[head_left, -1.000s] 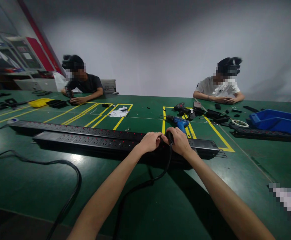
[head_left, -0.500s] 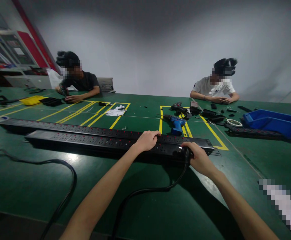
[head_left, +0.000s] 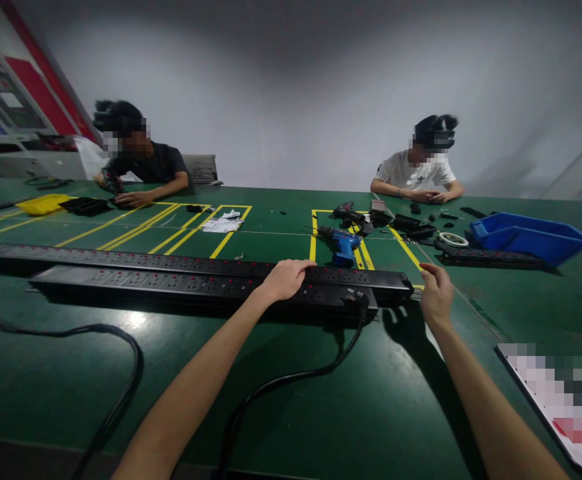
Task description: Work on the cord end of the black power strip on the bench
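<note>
Two long black power strips with rows of red-marked sockets lie side by side, the far strip (head_left: pixel 145 259) and the near strip (head_left: pixel 135 283). My left hand (head_left: pixel 285 279) is closed over the near strip, right of its middle, its fingers reaching toward the far strip. A black plug (head_left: pixel 358 297) with a thick cable sits at the right end of the near strip, with no hand on it. Just beyond the far strip's right end is my right hand (head_left: pixel 437 293), loosely curled, fingers apart, nothing visible in it.
Behind the strips lie a blue drill (head_left: pixel 343 245), a dark drill (head_left: pixel 348 213) and white paper (head_left: pixel 223 221). A blue bin (head_left: pixel 531 237) is at right, a yellow tray (head_left: pixel 45 205) at left. A black cable (head_left: pixel 135 360) curves at front left. Two people sit opposite.
My right hand has let go of the plug and moved right, past the strip ends. My left hand stays on the strip. The whole view has shifted slightly.
</note>
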Available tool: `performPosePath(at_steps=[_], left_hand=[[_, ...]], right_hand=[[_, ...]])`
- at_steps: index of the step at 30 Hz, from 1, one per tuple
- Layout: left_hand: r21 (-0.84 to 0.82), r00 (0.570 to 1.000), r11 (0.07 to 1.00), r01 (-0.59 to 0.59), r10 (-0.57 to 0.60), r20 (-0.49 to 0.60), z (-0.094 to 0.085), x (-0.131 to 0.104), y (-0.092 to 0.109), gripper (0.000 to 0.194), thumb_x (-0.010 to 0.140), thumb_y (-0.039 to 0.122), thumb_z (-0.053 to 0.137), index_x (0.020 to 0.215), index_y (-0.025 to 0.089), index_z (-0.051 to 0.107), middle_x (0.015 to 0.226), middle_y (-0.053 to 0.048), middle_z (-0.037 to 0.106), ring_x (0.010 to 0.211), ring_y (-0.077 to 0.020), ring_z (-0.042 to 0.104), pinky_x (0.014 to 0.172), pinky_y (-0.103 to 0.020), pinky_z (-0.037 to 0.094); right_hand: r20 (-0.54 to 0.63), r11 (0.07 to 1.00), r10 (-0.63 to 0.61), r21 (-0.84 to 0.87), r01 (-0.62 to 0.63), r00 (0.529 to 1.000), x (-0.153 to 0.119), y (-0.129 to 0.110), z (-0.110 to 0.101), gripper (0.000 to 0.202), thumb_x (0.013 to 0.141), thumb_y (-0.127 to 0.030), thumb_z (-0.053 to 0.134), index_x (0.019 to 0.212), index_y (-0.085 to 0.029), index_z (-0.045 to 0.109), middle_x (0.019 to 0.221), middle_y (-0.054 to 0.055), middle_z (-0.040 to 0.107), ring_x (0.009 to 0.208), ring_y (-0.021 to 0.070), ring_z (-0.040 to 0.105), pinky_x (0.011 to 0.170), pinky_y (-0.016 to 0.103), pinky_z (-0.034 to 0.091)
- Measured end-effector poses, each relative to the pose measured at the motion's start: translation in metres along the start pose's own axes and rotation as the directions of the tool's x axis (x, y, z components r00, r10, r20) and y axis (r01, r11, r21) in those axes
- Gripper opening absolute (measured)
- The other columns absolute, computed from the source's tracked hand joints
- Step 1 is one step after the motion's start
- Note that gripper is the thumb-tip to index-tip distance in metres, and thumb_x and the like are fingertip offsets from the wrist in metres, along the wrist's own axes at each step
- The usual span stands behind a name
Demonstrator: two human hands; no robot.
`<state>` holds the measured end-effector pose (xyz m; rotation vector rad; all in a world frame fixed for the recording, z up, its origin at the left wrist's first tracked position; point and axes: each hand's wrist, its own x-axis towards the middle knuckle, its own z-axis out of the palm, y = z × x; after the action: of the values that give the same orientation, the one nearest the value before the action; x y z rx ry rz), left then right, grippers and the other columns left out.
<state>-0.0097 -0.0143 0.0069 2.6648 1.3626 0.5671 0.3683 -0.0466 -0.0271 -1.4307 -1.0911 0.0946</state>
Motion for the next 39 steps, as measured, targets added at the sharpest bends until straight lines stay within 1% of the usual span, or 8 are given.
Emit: performPosePath(at_steps=[2,5,8,12,18,24,27,39], left_hand=[[0.028,1.0,1.0,0.001,-0.002,0.02,0.001,0.0,0.0,0.041,0.1,0.028,0.036,0.137,0.03,0.054,0.126,-0.003,0.066,0.113,-0.0209,0.061,0.102,-0.038,0.043],[0.06,0.998,0.997,0.046,-0.047,0.029,0.003,0.001,0.0,0.041,0.101,0.034,0.034,0.135,0.029,0.057,0.125,-0.004,0.067,0.112,-0.0222,0.06,0.102,-0.039,0.042],[0.069,0.995,0.993,0.094,-0.095,0.01,0.006,0.004,0.002,0.043,0.101,0.039,0.033,0.133,0.026,0.059,0.122,-0.006,0.068,0.111,-0.0232,0.06,0.102,-0.039,0.042],[0.104,0.984,0.978,0.18,-0.181,-0.004,0.009,0.011,0.005,0.046,0.1,0.046,0.032,0.127,0.027,0.064,0.114,-0.007,0.07,0.106,-0.0258,0.06,0.096,-0.041,0.044],[0.144,0.97,0.959,0.242,-0.242,-0.016,0.012,0.017,0.009,0.05,0.098,0.052,0.032,0.118,0.027,0.071,0.107,-0.009,0.072,0.102,-0.0273,0.061,0.093,-0.042,0.045],[0.143,0.967,0.956,0.254,-0.246,-0.071,0.012,0.015,0.013,0.048,0.097,0.051,0.036,0.113,0.025,0.073,0.105,-0.009,0.073,0.099,-0.0274,0.063,0.091,-0.042,0.047],[0.154,0.944,0.933,0.326,-0.313,-0.102,0.013,0.015,0.012,0.044,0.096,0.048,0.039,0.106,0.023,0.075,0.101,-0.011,0.073,0.098,-0.028,0.064,0.091,-0.043,0.047],[0.226,0.884,0.856,0.465,-0.437,-0.166,0.015,0.011,0.018,0.041,0.096,0.04,0.037,0.1,0.016,0.07,0.101,-0.015,0.07,0.101,-0.0302,0.061,0.092,-0.045,0.045]], right_hand=[[0.062,0.956,0.221,0.186,-0.229,0.973,0.007,0.022,0.002,0.034,0.082,-0.048,0.05,0.103,-0.025,0.065,0.111,0.006,0.066,0.108,0.0253,0.058,0.09,0.041,0.046],[0.22,0.875,0.298,0.327,-0.358,0.929,0.006,0.035,0.012,0.041,0.079,-0.055,0.054,0.105,-0.026,0.066,0.112,0.005,0.067,0.111,0.0248,0.058,0.09,0.039,0.046],[0.384,0.905,0.218,0.266,-0.333,0.897,-0.002,0.029,0.019,0.043,0.076,-0.057,0.06,0.106,-0.027,0.069,0.111,0.004,0.068,0.11,0.0267,0.058,0.091,0.039,0.046],[0.477,0.93,0.187,0.195,-0.311,0.859,-0.009,0.019,0.018,0.047,0.069,-0.048,0.07,0.112,-0.029,0.068,0.107,0.003,0.069,0.101,0.0279,0.06,0.085,0.04,0.048],[0.525,0.9,0.214,0.222,-0.375,0.824,-0.01,0.015,0.014,0.048,0.067,-0.041,0.073,0.113,-0.027,0.067,0.106,0.004,0.068,0.093,0.0254,0.062,0.08,0.038,0.049],[0.513,0.927,0.159,0.217,-0.307,0.844,-0.01,0.016,0.014,0.043,0.068,-0.042,0.074,0.107,-0.026,0.068,0.098,0.002,0.069,0.088,0.0244,0.062,0.079,0.038,0.049],[0.543,0.937,0.132,0.205,-0.283,0.83,-0.014,0.013,0.019,0.041,0.071,-0.044,0.072,0.107,-0.026,0.068,0.096,0.002,0.069,0.087,0.024,0.062,0.08,0.039,0.048],[0.55,0.966,0.04,0.193,-0.174,0.834,-0.023,-0.001,0.027,0.033,0.073,-0.05,0.07,0.092,-0.024,0.066,0.109,0.003,0.066,0.101,0.0255,0.058,0.091,0.039,0.044]])
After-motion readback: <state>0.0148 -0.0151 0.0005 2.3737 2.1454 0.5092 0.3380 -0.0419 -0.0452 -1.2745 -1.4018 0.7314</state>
